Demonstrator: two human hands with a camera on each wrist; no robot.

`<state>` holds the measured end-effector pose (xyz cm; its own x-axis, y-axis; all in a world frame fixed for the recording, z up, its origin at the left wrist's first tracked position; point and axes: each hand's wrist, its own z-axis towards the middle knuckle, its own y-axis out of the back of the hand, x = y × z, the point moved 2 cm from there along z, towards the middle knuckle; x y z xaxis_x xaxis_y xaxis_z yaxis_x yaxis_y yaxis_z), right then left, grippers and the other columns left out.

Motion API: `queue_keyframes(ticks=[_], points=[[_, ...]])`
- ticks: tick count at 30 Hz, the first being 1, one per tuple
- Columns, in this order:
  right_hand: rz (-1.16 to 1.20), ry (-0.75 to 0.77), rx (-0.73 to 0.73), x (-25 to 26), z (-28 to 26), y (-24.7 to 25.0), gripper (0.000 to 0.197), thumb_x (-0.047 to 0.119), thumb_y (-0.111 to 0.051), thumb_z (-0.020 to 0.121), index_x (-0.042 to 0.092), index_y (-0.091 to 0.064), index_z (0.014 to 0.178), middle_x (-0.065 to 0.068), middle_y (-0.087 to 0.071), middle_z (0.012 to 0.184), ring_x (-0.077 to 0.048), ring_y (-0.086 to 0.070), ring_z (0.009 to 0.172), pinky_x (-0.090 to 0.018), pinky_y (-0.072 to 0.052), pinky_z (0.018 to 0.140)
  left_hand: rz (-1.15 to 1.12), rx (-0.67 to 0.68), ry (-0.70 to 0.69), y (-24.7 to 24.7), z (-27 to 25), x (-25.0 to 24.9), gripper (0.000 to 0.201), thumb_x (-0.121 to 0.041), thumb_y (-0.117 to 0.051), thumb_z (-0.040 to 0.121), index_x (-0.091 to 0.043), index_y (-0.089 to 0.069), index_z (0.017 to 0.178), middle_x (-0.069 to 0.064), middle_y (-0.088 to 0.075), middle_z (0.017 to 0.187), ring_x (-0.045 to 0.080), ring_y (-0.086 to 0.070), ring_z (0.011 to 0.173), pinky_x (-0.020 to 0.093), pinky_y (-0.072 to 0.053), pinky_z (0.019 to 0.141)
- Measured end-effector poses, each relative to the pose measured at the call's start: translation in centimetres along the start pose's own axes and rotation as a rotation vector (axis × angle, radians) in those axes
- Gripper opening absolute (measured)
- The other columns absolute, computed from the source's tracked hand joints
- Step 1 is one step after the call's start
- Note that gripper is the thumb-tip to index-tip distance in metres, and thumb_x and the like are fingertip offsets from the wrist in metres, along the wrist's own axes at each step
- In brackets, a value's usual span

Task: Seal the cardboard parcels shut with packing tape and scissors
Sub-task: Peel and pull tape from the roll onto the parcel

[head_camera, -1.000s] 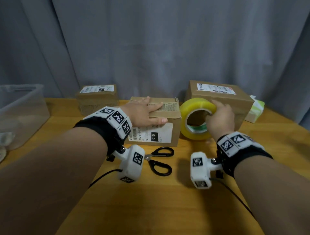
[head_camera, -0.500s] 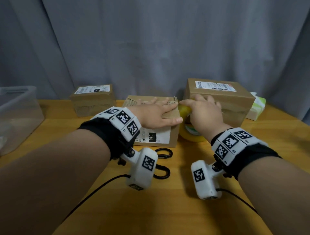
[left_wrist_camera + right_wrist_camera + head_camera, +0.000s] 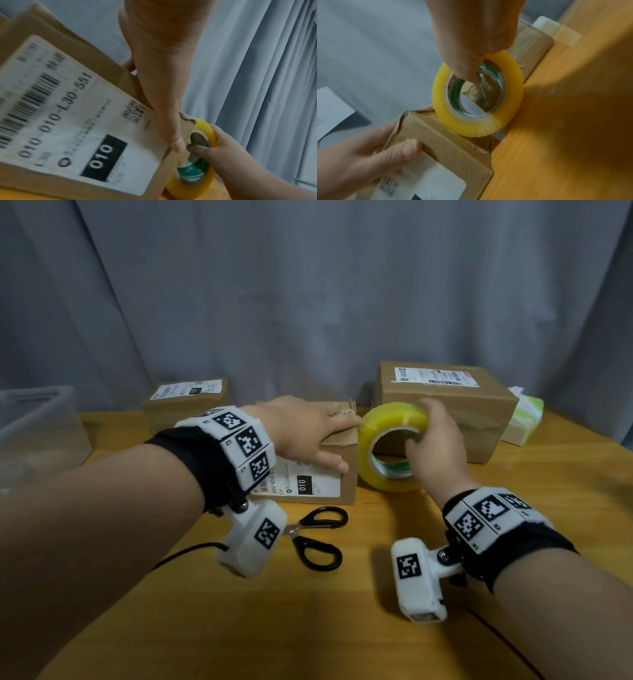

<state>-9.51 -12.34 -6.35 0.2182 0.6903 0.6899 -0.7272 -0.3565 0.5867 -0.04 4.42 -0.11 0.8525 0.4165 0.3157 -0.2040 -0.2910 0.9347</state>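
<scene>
A small cardboard parcel (image 3: 337,470) with a white "010" label stands at the table's middle. My left hand (image 3: 308,433) lies flat on its top flaps, fingers straight, thumb against the front edge (image 3: 176,146). My right hand (image 3: 431,446) grips a yellow roll of packing tape (image 3: 380,453), thumb through the core and fingers over the rim, upright beside the parcel's right end (image 3: 477,127). Black-handled scissors (image 3: 318,537) lie on the table in front of the parcel, partly behind my left wrist camera.
A larger labelled parcel (image 3: 479,419) stands behind the roll, and a smaller parcel (image 3: 186,402) stands back left. A clear plastic bin (image 3: 37,433) is at the far left, a green and white pack (image 3: 524,416) at the far right. Grey curtain behind.
Half a second ago my right hand was up at the parcel's top right corner, over the roll. Now it has drawn back right and holds the roll upright beside the parcel. My left hand stayed.
</scene>
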Motion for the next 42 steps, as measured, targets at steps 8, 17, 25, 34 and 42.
queue_keyframes(ticks=[8,17,25,34,42], points=[[0.370,-0.489,-0.048,-1.9,-0.4,-0.6,0.053,0.008,-0.063,0.088,0.012,-0.039,0.135,-0.005,-0.053,0.104,-0.022,-0.051,0.089,-0.039,-0.050,0.079,0.096,-0.137,-0.150,-0.1,-1.0,-0.5,0.066,-0.063,-0.033,0.090,-0.035,-0.015,0.148,0.002,-0.018,0.155,0.024,-0.041,0.130,0.043,-0.049,0.088],[0.424,-0.321,-0.106,1.3,-0.3,2.1,0.034,0.007,-0.059,0.088,0.019,-0.053,0.119,0.000,-0.059,0.097,-0.021,-0.058,0.091,-0.036,-0.050,0.084,0.004,-0.232,-0.082,0.0,-1.9,-0.6,0.057,-0.059,-0.030,0.093,-0.032,-0.023,0.142,0.002,-0.036,0.145,0.026,-0.056,0.111,0.041,-0.051,0.078],[0.218,0.135,-0.116,14.1,4.8,5.1,0.047,0.036,-0.069,0.079,0.024,-0.061,0.123,-0.005,-0.064,0.119,-0.024,-0.054,0.118,-0.045,-0.038,0.105,-0.977,-0.607,0.097,-0.4,-6.3,0.5,0.038,-0.040,-0.047,0.095,-0.025,-0.030,0.126,-0.002,-0.050,0.114,0.015,-0.054,0.098,0.030,-0.044,0.080],[0.140,0.315,0.174,18.7,4.0,0.4,0.054,0.009,-0.052,0.095,0.024,-0.037,0.145,-0.013,-0.041,0.137,-0.025,-0.047,0.119,-0.014,-0.028,0.088,-1.502,-0.483,0.326,-2.8,-7.9,5.2,0.058,-0.049,-0.059,0.088,-0.022,-0.031,0.130,-0.001,-0.050,0.133,0.013,-0.050,0.120,0.035,-0.039,0.105],[0.231,0.348,0.145,19.1,5.4,-2.7,0.056,0.003,-0.054,0.092,0.026,-0.043,0.142,-0.009,-0.043,0.133,-0.010,-0.045,0.107,-0.008,-0.028,0.086,-1.539,-0.325,0.416,-3.7,-6.4,8.7,0.082,-0.055,-0.067,0.076,-0.032,-0.029,0.145,-0.006,-0.050,0.137,0.014,-0.048,0.123,0.038,-0.034,0.109]])
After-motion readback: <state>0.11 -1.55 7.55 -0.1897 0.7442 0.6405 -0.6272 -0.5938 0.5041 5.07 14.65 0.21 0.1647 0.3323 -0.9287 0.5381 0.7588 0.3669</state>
